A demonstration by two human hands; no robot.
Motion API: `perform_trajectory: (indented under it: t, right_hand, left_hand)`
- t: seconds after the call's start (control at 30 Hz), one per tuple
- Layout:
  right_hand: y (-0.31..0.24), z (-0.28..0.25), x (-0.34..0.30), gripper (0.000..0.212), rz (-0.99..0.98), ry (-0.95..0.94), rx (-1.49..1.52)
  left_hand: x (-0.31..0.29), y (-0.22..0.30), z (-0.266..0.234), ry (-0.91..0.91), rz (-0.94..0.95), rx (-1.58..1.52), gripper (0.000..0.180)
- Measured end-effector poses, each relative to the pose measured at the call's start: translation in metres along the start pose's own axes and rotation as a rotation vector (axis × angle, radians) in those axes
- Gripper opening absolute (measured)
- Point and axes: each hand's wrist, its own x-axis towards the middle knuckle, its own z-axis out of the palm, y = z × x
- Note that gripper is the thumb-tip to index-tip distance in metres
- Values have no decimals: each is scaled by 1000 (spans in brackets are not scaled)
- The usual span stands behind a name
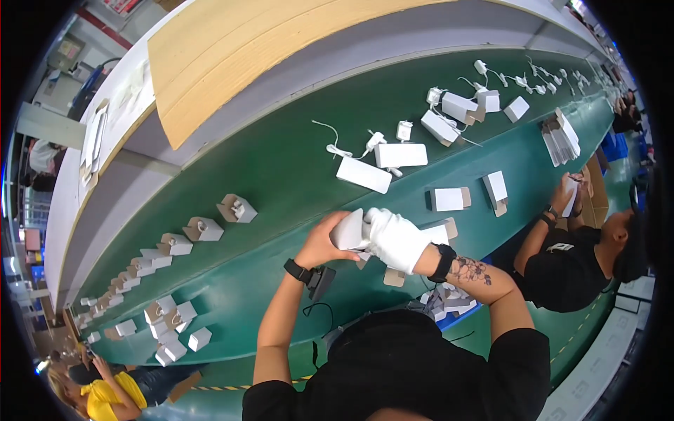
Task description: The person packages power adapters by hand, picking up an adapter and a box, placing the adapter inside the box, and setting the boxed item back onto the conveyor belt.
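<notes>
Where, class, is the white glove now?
In the head view, the white glove covers the person's right hand, just right of the white box in the left hand.

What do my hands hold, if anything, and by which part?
The left hand holds a white box by its left side; for the right hand, unclear.

A small white box (345, 233), plain-sided and blocky, is held tilted over the green bench (256, 281). The left hand (323, 242) grips its left side, thumb along the lower edge; the white-covered right hand (393, 237) is at its right side, hiding whether that end is open.
</notes>
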Motion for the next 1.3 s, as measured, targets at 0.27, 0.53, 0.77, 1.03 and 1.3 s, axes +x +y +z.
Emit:
perform_trajectory:
  t: [0.27, 0.53, 0.77, 1.03, 1.3]
  right_hand:
    - [38, 21, 12, 23, -247, 0, -90]
    - [51, 53, 52, 13, -459, 54, -210]
    - [58, 160, 87, 14, -333, 80, -213]
    - [107, 53, 113, 35, -304, 776, -494]
    - [147, 44, 76, 22, 252, 215, -456]
  left_hand:
    - [-2, -16, 20, 148, 6, 8, 82]
    - [-1, -61, 25, 220, 43, 242, 82]
    - [-9, -141, 33, 446, -45, 112, 80]
    - [-2, -176, -51, 735, 43, -30, 70]
    - [-13, -198, -115, 802, -12, -28, 107]
